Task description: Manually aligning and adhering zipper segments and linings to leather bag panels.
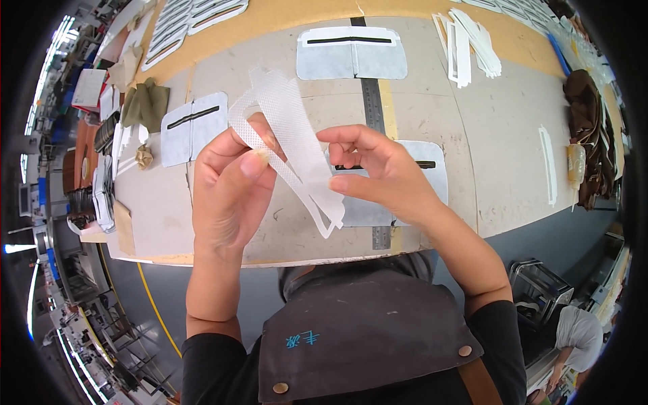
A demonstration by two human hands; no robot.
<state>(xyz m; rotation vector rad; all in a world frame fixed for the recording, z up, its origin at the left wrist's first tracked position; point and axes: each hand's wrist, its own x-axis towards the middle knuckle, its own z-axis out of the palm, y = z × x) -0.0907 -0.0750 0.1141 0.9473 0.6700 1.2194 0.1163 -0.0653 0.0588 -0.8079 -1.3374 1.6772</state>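
Note:
My left hand (233, 185) pinches a thin white die-cut sheet (293, 128) with a fine textured surface and long slits between thumb and fingers. The sheet hangs at a slant above the table, its narrow lower end toward me. My right hand (381, 169) is at its right edge, thumb and forefinger apart; the thumb tip meets or nearly meets the edge. Partly hidden under that hand lies a pale grey panel (425, 185) with a dark slot. Similar panels lie at the left (196, 128) and at the far middle (324, 64).
A metal ruler (373, 111) runs across the grey table (270, 233). White cut-out strips (472, 47) lie at the far right, one more strip (548, 165) nearer the right edge. Olive cloth (145, 104) sits left, brown material (584, 135) right. A person (577, 334) is at lower right.

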